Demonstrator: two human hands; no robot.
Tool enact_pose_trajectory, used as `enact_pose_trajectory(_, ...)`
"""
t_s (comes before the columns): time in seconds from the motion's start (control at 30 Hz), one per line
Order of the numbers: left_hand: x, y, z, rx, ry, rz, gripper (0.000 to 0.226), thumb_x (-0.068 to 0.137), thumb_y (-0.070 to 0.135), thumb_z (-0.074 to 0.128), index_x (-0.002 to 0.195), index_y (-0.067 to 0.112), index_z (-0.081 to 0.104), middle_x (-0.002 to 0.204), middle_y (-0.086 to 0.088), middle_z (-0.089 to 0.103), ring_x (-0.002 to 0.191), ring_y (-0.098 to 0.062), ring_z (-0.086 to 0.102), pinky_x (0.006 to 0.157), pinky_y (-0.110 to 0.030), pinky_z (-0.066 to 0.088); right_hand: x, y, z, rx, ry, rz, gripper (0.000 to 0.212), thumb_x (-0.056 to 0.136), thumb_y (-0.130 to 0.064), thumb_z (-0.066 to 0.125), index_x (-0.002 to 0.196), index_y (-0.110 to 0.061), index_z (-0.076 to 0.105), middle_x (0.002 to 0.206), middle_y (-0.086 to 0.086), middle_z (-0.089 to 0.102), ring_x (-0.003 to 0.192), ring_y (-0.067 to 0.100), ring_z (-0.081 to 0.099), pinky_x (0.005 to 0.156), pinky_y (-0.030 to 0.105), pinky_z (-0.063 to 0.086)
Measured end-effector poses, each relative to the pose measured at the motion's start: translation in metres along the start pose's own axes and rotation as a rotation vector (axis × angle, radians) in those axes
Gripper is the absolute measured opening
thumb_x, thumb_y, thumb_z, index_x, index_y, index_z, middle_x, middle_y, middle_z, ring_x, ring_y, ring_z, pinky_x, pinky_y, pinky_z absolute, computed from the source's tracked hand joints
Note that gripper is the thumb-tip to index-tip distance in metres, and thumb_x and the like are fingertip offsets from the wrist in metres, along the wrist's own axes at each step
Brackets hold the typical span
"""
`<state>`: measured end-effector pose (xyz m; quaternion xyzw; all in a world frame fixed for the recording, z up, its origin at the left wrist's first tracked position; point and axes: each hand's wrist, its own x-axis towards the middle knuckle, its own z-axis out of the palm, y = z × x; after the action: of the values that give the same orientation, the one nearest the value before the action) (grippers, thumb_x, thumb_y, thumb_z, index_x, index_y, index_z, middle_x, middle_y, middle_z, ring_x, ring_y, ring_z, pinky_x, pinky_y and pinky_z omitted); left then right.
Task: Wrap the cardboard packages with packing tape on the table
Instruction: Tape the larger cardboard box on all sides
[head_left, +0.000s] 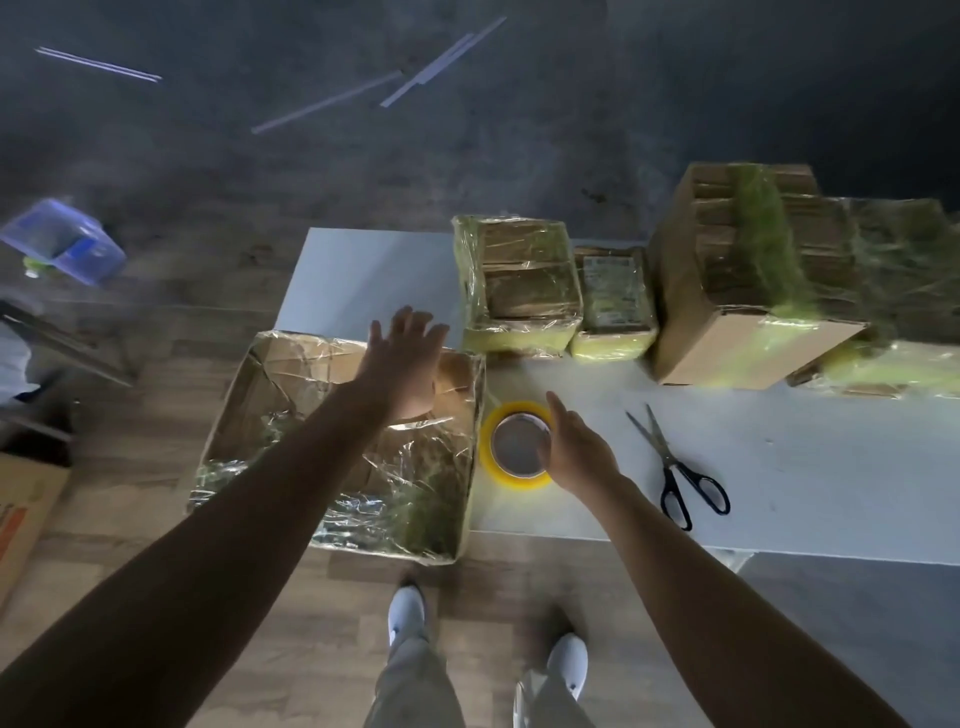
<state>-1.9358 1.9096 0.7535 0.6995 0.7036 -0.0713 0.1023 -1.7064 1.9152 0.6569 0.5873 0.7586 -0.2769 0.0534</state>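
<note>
A large flat cardboard package (311, 447), covered in shiny clear tape, lies on the left end of the white table (805, 493) and overhangs its front edge. My left hand (405, 364) is stretched out flat over the package's far right part, fingers spread. Just right of the package stands a yellow roll of packing tape (514, 447). My right hand (576, 452) rests against the roll's right side, with the thumb at its inner rim and the fingers straight.
Black-handled scissors (675, 467) lie right of the roll. Several taped packages (519, 286) and a taller box (737, 291) stand along the table's far edge. A blue plastic container (67, 241) and a cardboard box (21, 514) are on the floor at left.
</note>
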Motion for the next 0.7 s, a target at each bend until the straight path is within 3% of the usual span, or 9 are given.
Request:
enact_pose_trajectory(0.13, -0.023, 0.064, 0.004, -0.165, 0.165, 0.056, 0.038, 0.092, 0.013, 0.049, 0.13, 0.01, 0.05, 0.134, -0.012, 0.047, 0.125, -0.029, 0.04, 0.097, -0.04, 0.041, -0.011, 0.009, -0.006, 0.057, 0.016, 0.001, 0.062, 0.099, -0.039, 0.043, 0.152, -0.02, 0.015, 0.134, 0.013, 0.046, 0.116, 0.031, 0.053, 0.088, 0.04, 0.045)
enact_pose_trajectory(0.33, -0.032, 0.141, 0.035, -0.327, 0.109, 0.12, 0.028, 0.096, 0.021, 0.047, 0.121, 0.018, 0.059, 0.122, -0.004, 0.058, 0.117, -0.023, 0.05, 0.09, -0.035, 0.044, -0.04, 0.062, -0.027, -0.042, 0.2, 0.099, 0.04, 0.099, -0.026, 0.044, 0.136, -0.013, 0.043, 0.129, 0.011, 0.052, 0.117, 0.028, 0.052, 0.087, 0.036, 0.046)
enact_pose_trajectory(0.5, -0.032, 0.162, 0.056, -0.247, 0.073, 0.131, 0.028, 0.095, 0.022, 0.048, 0.12, 0.019, 0.06, 0.117, -0.003, 0.063, 0.112, -0.024, 0.056, 0.086, -0.032, 0.044, -0.058, 0.111, -0.025, -0.195, 0.114, 0.355, 0.037, 0.095, -0.018, 0.048, 0.132, -0.016, 0.043, 0.127, 0.01, 0.044, 0.119, 0.027, 0.044, 0.092, 0.036, 0.044)
enact_pose_trajectory(0.7, -0.032, 0.16, 0.06, -0.258, 0.079, 0.127, 0.027, 0.094, 0.019, 0.049, 0.117, 0.016, 0.062, 0.115, -0.006, 0.064, 0.112, -0.026, 0.056, 0.086, -0.033, 0.044, -0.058, 0.122, -0.019, -0.142, 0.089, 0.416, 0.036, 0.097, -0.021, 0.049, 0.132, -0.024, 0.041, 0.122, 0.012, 0.048, 0.114, 0.03, 0.048, 0.087, 0.035, 0.044)
